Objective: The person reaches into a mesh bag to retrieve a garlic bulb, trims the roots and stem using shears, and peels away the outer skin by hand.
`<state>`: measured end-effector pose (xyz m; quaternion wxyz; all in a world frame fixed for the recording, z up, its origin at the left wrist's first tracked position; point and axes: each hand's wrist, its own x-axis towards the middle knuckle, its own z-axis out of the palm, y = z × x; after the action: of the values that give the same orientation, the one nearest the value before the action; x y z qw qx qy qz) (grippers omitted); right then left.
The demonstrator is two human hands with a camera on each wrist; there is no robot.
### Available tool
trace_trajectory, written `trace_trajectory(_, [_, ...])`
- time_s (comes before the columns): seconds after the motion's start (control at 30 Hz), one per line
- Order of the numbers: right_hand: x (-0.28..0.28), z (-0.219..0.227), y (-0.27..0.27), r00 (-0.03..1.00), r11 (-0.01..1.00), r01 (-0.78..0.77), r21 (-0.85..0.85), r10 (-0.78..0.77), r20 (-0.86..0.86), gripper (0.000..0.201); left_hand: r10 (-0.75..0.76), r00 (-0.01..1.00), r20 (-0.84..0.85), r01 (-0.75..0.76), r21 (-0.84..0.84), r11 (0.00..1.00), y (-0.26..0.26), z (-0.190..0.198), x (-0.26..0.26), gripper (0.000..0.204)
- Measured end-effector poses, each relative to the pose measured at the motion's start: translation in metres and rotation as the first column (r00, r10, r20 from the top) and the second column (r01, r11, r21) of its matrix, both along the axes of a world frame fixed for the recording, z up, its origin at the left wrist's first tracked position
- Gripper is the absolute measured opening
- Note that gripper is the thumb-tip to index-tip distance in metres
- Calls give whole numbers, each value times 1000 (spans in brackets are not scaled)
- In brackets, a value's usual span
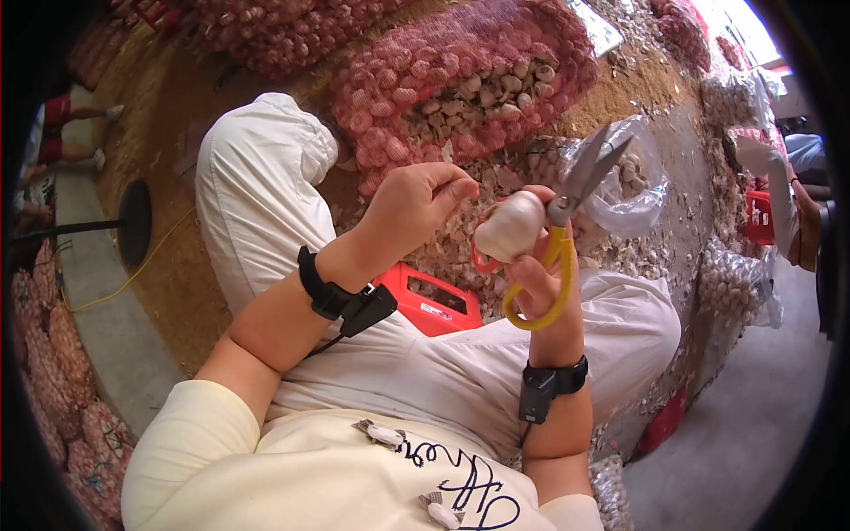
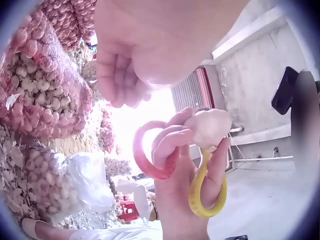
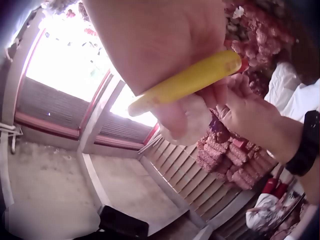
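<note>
My right hand (image 1: 536, 279) grips a pair of scissors (image 1: 584, 184), its thumb through the yellow loop and fingers through the red one. The blades stand apart and point up and away to the right. The same hand holds a whitish garlic bulb (image 1: 511, 227) between thumb and fingers, below the scissors' pivot. To its left, my left hand (image 1: 409, 208) is raised with fingers curled toward the palm and nothing visible in them. A gap separates it from the bulb in the head view. In the left wrist view, the bulb (image 2: 211, 127) sits beside the yellow handle (image 2: 197, 192).
A red mesh sack (image 1: 381, 97) of garlic lies torn open ahead, bulbs showing. Clear plastic bags (image 1: 637, 190) with garlic stand to the right. Between my legs is a red plastic stool (image 1: 429, 301). Garlic skins litter the floor; other people sit or stand at both sides.
</note>
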<state>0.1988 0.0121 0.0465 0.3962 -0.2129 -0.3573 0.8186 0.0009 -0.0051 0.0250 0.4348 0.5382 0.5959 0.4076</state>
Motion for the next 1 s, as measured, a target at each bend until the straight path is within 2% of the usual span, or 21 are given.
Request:
trace_trajectory(0.07, [-1, 2, 3, 999, 1000, -15, -16, 15, -34, 71, -11, 1000, 2, 11, 1, 1000, 2, 1, 0, 31])
trace_trajectory(0.13, [1, 1, 4, 998, 998, -5, -55, 1, -70, 69, -5, 998, 62, -11, 261, 965, 2, 4, 6, 39])
trace_trajectory(0.17, [2, 1, 4, 998, 999, -3, -51, -1, -68, 69, -7, 998, 64, -10, 265, 964, 0, 4, 8, 39])
trace_trajectory(0.23, [-2, 1, 3, 995, 996, 74, 55, -77, 61, 67, -119, 959, 256, 58, 234, 971, -2, 7, 8, 45])
trace_trajectory(0.27, [-4, -3, 2, 991, 990, 108, 86, -114, 68, 64, -117, 960, 255, 56, 235, 970, -3, 9, 8, 45])
trace_trajectory(0.3, [-4, -8, 1, 991, 991, 106, 87, -112, 68, 64, -169, 972, 165, 119, 278, 953, -4, 13, 7, 48])
trace_trajectory(0.33, [-4, -11, 1, 977, 972, 130, 196, -159, 141, 62, -218, 973, 73, 185, 313, 931, -4, 16, 7, 50])
trace_trajectory(0.37, [-3, -13, 1, 955, 942, 143, 305, -212, 209, 60, -218, 973, 73, 185, 314, 931, -4, 17, 5, 50])
trace_trajectory(0.47, [-6, -13, 2, 975, 953, 133, 272, -176, 138, 60, -246, 966, 80, 212, 298, 931, -3, 20, 3, 49])
trace_trajectory(0.53, [-9, -12, -1, 979, 955, 138, 261, -171, 109, 62, -222, 975, 20, 201, 343, 917, -6, 26, 6, 48])
trace_trajectory(0.57, [-10, -11, -2, 983, 958, 143, 251, -167, 80, 64, -220, 975, 21, 200, 343, 918, -7, 27, 6, 48])
trace_trajectory(0.6, [-9, -9, -3, 983, 958, 140, 249, -165, 81, 64, -211, 974, 83, 182, 265, 947, -9, 29, 6, 48])
trace_trajectory(0.63, [-8, -6, -3, 978, 963, 119, 242, -156, 137, 65, -196, 970, 144, 168, 184, 968, -10, 29, 6, 48])
trace_trajectory(0.67, [-7, -5, -2, 970, 967, 99, 235, -146, 194, 65, -194, 970, 144, 166, 183, 969, -10, 28, 6, 48])
trace_trajectory(0.73, [-4, -7, -1, 964, 972, 105, 208, -151, 219, 65, -97, 895, 436, 114, -12, 993, -10, 24, 5, 49])
trace_trajectory(0.83, [-3, -8, 1, 956, 977, 113, 179, -156, 250, 63, -80, 841, 536, 63, 50, 997, -9, 18, 11, 48])
trace_trajectory(0.93, [-5, -7, -1, 933, 964, 153, 218, -213, 289, 59, -84, 832, 549, 40, 91, 995, -11, 15, 17, 49])
trace_trajectory(1.0, [-6, -8, -2, 945, 954, 145, 263, -212, 249, 55, -102, 849, 519, 76, 72, 995, -10, 18, 15, 49])
